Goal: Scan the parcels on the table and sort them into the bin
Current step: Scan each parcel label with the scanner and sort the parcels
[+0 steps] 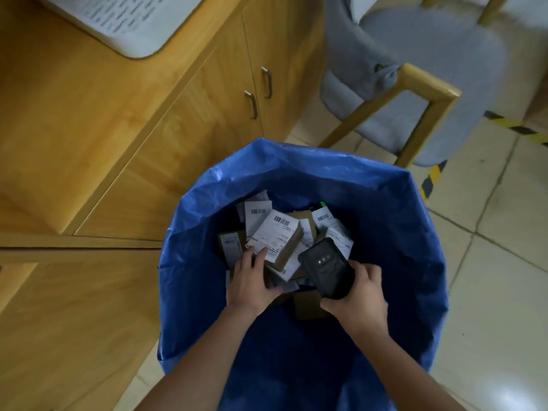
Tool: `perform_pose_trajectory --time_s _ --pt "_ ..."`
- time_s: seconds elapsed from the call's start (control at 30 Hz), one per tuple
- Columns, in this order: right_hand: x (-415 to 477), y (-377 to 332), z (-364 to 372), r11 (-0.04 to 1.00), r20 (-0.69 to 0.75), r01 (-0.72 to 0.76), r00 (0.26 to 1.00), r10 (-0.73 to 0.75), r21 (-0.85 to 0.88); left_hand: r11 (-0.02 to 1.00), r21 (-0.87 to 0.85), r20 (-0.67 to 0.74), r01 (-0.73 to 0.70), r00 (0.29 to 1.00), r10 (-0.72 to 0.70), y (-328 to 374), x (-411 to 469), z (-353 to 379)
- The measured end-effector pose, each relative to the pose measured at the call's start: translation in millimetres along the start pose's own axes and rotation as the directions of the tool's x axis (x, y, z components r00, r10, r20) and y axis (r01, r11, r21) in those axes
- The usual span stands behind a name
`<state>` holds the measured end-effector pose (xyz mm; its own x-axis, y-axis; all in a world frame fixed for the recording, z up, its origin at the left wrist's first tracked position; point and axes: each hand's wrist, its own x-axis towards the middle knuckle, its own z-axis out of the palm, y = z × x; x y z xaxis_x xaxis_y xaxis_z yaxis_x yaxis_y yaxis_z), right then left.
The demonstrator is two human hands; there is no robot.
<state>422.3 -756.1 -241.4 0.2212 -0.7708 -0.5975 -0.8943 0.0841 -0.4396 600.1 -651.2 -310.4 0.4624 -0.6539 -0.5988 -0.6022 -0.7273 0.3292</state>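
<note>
One bin [189, 262], left hand [252, 280] grips one parcel [278, 241], right hand [360, 295] grips one scanner [326, 268]

Head-worn, single view, aimed steeply down into wide blue plastic-lined bin [400, 232] close below; pale wooden cabinet [118, 143] at ten o'clock.

small brown cardboard parcel with white barcode label [280, 240]: tilted, atop pile | other labelled cardboard parcels [320, 223]: jumbled inside | round blue plastic-lined bin [394, 232]: open, on floor
</note>
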Motion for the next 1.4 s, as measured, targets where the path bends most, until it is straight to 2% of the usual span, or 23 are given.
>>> perform_pose_trajectory --time_s 0.37,0.63,0.8,0.93,1.03,1.27,1.33,1.4 --pt "-93.8 3.5 -94.5 0.993 -0.169 0.041 0.985 -0.022 0.107 0.981 0.062 -0.042 -0.184 0.981 0.187 67.9 -80.0 -65.6" --pt "-199.2 70.8 -172.2 0.951 -0.359 0.109 0.933 0.002 0.289 0.918 0.088 -0.068 -0.387 0.917 0.393 152.6 -186.9 -84.9" --pt "-275.5 131.5 -217.5 0.946 -0.447 0.069 0.89 0.085 0.317 0.853 0.109 -0.046 -0.51 0.855 0.517 220.9 -257.7 -77.1" --pt "-343.7 191.6 -253.1 0.936 -0.5 0.015 0.848 0.175 0.353 0.73 0.193 -0.001 -0.656 0.744 0.668 279.7 -314.8 -60.4" --pt "-394.3 239.9 -277.0 0.924 -0.56 -0.031 0.788 0.258 0.382 0.633 0.204 0.021 -0.747 0.649 0.76 326.3 -353.5 -34.2" --pt "-503.6 355.3 -313.7 0.815 -0.638 -0.155 0.547 0.542 0.559 0.296 0.247 0.276 -0.923 0.36 0.891 459.3 -441.2 54.8" --pt "-532.5 387.1 -321.7 0.779 -0.643 -0.209 0.461 0.612 0.592 0.21 0.232 0.337 -0.95 0.281 0.898 498.8 -467.8 87.1" --pt "-560.1 419.0 -329.3 0.728 -0.635 -0.247 0.365 0.681 0.64 0.094 0.199 0.399 -0.976 0.168 0.902 538.2 -496.9 119.0"
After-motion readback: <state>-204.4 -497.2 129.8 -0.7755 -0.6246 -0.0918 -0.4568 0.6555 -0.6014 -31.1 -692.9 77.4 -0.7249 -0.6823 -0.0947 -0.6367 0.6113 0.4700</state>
